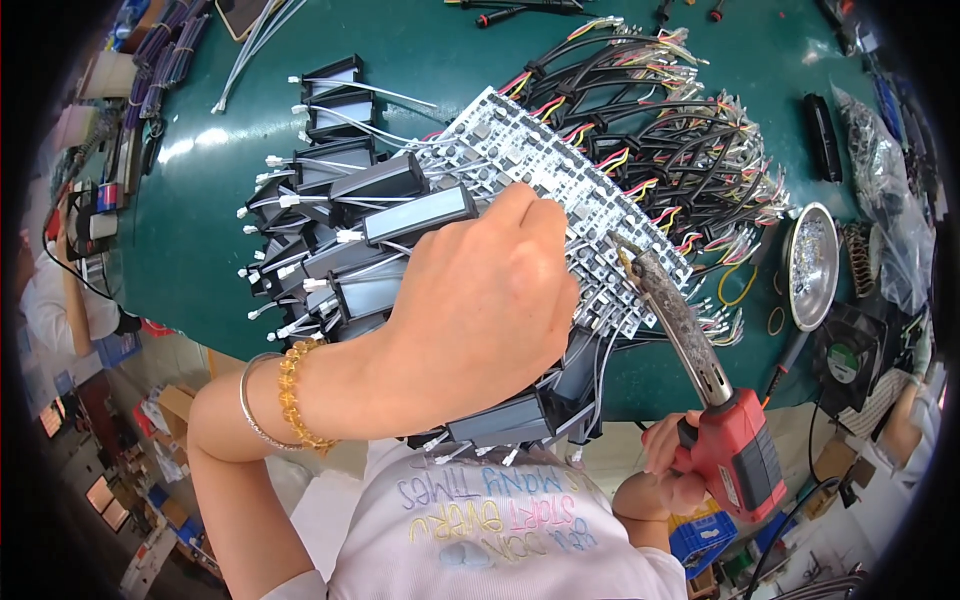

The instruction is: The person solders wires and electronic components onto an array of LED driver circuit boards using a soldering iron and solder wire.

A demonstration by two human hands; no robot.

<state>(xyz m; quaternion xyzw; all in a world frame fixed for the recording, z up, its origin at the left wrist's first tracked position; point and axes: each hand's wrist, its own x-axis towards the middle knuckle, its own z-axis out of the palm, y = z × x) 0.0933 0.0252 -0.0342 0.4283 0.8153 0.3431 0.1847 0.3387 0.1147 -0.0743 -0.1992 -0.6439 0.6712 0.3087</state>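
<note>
Head view: a bowl (pixel 807 308) holds silvery bits (pixel 812 247), right grip (pixel 670 462) a soldering gun (pixel 738 448), left grip (pixel 492 288) I cannot tell.

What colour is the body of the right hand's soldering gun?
The gun body is red with dark grey panels, seen in the head view.

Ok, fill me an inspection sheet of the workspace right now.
Surface: green tabletop, glossy.
Job's things: white circuit boards grouped together; black-framed modules to their left; soldering gun, tip at the boards, contact unclear.
Clutter: metal dish, fan, clear plastic bag.
Hands: left hand over the boards, fingertips hidden; right hand grips the gun.
Cables: black cables beyond the boards.
Surroundings: another person's arm, left edge.
</note>
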